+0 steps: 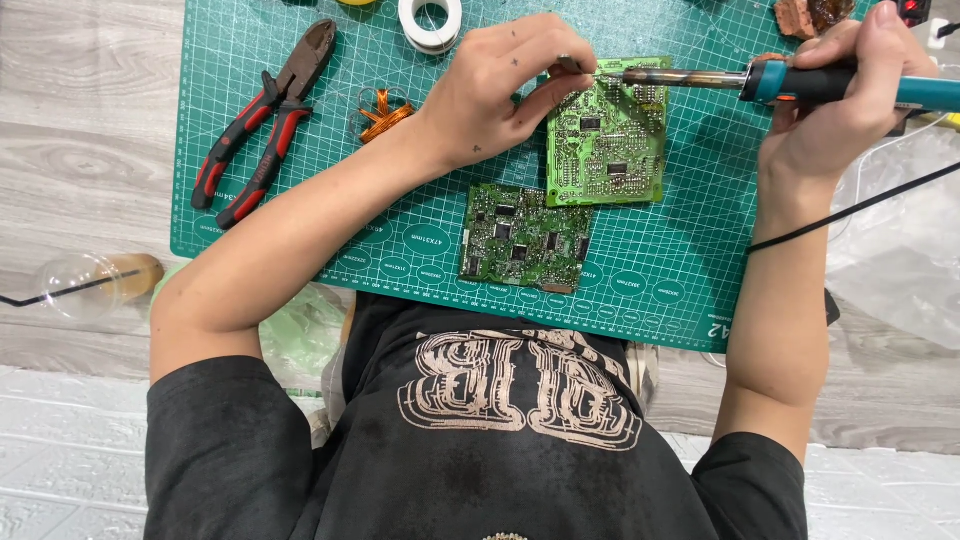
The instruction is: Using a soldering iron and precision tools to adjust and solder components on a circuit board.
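Soldering iron (800, 82) is being gripped by right hand (850, 100); left hand (495, 90) fingers are pinching solder wire at green circuit board (607, 135), steadying it mid-mat.

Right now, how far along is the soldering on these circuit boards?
Done: no finished joints can be made out.
In hand: the right hand grips the soldering iron, its tip at the top edge of the light green board. There the left hand pinches a small metal piece.
Left: the darker board and the pliers lie untouched on the cutting mat.
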